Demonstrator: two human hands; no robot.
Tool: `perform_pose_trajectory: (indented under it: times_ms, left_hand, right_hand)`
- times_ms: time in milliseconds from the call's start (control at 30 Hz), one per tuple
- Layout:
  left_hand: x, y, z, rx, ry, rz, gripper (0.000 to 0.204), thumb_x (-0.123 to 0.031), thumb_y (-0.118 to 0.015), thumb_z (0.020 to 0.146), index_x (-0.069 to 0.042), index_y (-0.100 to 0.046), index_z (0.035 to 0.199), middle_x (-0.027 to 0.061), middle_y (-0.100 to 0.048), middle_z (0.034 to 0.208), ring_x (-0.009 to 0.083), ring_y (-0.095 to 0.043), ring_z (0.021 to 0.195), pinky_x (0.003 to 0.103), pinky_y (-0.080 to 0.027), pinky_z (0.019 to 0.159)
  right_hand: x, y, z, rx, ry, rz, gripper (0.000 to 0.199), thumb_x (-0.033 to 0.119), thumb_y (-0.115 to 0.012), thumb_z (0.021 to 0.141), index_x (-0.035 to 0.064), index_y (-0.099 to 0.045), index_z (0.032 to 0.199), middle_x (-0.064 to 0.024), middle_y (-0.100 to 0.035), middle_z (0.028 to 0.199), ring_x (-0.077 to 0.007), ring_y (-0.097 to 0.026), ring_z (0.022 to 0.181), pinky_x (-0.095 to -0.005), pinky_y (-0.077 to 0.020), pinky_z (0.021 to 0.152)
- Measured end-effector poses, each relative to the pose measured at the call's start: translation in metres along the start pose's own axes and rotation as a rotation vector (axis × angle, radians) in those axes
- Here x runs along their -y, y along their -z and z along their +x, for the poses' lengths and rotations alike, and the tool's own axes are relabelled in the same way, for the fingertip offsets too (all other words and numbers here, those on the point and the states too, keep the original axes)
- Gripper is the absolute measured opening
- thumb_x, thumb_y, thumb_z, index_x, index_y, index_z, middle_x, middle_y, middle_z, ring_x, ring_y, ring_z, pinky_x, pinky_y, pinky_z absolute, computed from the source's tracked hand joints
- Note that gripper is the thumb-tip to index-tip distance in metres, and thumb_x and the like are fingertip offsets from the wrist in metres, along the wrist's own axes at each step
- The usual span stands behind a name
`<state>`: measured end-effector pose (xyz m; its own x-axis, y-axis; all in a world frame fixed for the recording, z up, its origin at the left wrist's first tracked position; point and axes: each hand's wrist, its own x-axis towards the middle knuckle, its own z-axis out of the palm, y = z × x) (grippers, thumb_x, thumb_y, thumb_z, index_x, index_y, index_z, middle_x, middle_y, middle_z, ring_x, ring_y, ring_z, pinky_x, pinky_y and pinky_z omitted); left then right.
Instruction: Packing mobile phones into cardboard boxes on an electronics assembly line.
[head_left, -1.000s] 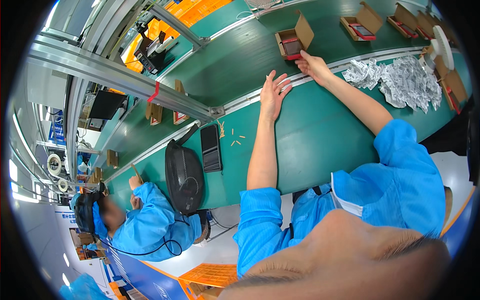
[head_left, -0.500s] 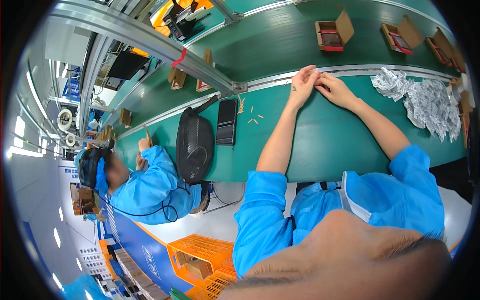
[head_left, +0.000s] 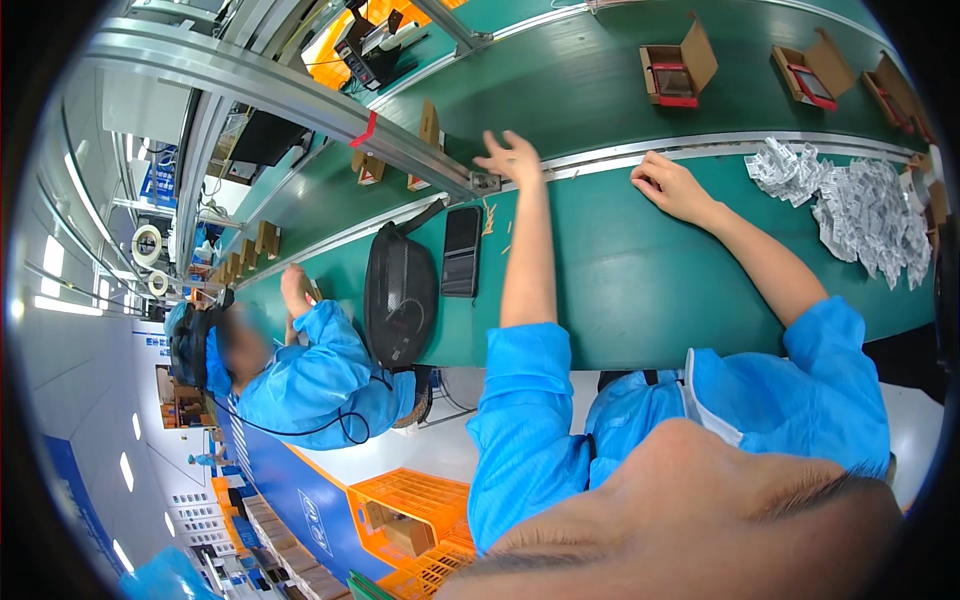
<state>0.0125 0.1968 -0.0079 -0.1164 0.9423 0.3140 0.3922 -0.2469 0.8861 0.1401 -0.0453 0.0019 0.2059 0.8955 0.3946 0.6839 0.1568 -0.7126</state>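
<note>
No word or number can be read with certainty. Small dark print covers the heaped white sachets [head_left: 872, 222] on the green workbench [head_left: 650, 290], too fine to make out. A pale outlined emblem stands on the long blue panel [head_left: 313, 522] beside the orange plastic crate [head_left: 425, 497], with a row of white marks farther along the same panel. Blue characters, small and blurred, sit on the white wall [head_left: 153, 342] at the far left. White markings show on a blue sign [head_left: 160, 186] above it, likewise illegible, and rows of little dark-and-white rectangles line a pale wall board [head_left: 190, 515] lower down.
</note>
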Motion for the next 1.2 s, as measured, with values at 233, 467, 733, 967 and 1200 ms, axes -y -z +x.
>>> perform_pose_trajectory:
  times_ms: [233,467,733,967,1200]
  left_hand:
    - [0.042,0.031,0.124,-0.196,-0.149,0.054,0.052,-0.008,-0.042,0.086,-0.007,-0.036,0.138,0.0343,-0.033,0.129,0.046,-0.04,0.117,0.047,-0.037,0.095]
    - [-0.007,0.015,0.083,-0.177,0.164,-0.032,0.062,-0.009,-0.04,0.083,-0.005,-0.022,0.143,0.0319,-0.031,0.138,0.0425,-0.036,0.124,0.044,-0.034,0.101]
    - [0.029,0.013,0.124,-0.202,0.085,-0.145,0.053,-0.003,-0.037,0.084,0.002,-0.031,0.136,0.0282,-0.041,0.13,0.0423,-0.048,0.113,0.042,-0.041,0.096]
    - [0.004,-0.042,0.062,-0.231,-0.831,0.377,0.023,-0.009,-0.041,0.087,0.001,-0.052,0.07,0.0149,-0.053,0.067,0.0307,-0.053,0.069,0.042,-0.038,0.059]
    - [-0.095,-0.017,-0.062,0.762,0.023,-0.776,0.033,-0.017,-0.056,0.093,0.01,-0.057,0.111,0.0143,-0.062,0.105,0.019,-0.062,0.091,0.03,-0.05,0.087]
  right_hand:
    - [0.011,-0.003,0.009,0.011,0.102,0.007,0.006,0.01,-0.058,0.086,0.0036,-0.058,0.087,-0.0073,-0.05,0.086,-0.0221,-0.054,0.068,-0.0329,-0.0442,0.062]
    - [-0.009,-0.004,0.003,-0.034,0.067,-0.025,0.007,0.011,-0.059,0.085,0.0053,-0.057,0.087,-0.0064,-0.052,0.086,-0.0224,-0.055,0.069,-0.0338,-0.0453,0.063]
    - [-0.01,-0.004,0.0,-0.055,0.121,-0.025,0.006,0.011,-0.059,0.084,0.0064,-0.057,0.088,-0.0072,-0.052,0.087,-0.026,-0.057,0.078,-0.0369,-0.0468,0.066]
    - [-0.012,-0.003,0.0,-0.038,0.069,-0.016,0.006,0.011,-0.059,0.084,0.0048,-0.057,0.086,-0.0083,-0.052,0.085,-0.0259,-0.057,0.075,-0.0362,-0.0468,0.065]
    - [-0.022,-0.005,0.018,-0.201,-0.075,0.062,0.022,0.018,-0.061,0.085,-0.001,-0.056,0.094,-0.0129,-0.056,0.086,-0.0241,-0.057,0.072,-0.0348,-0.0471,0.066]
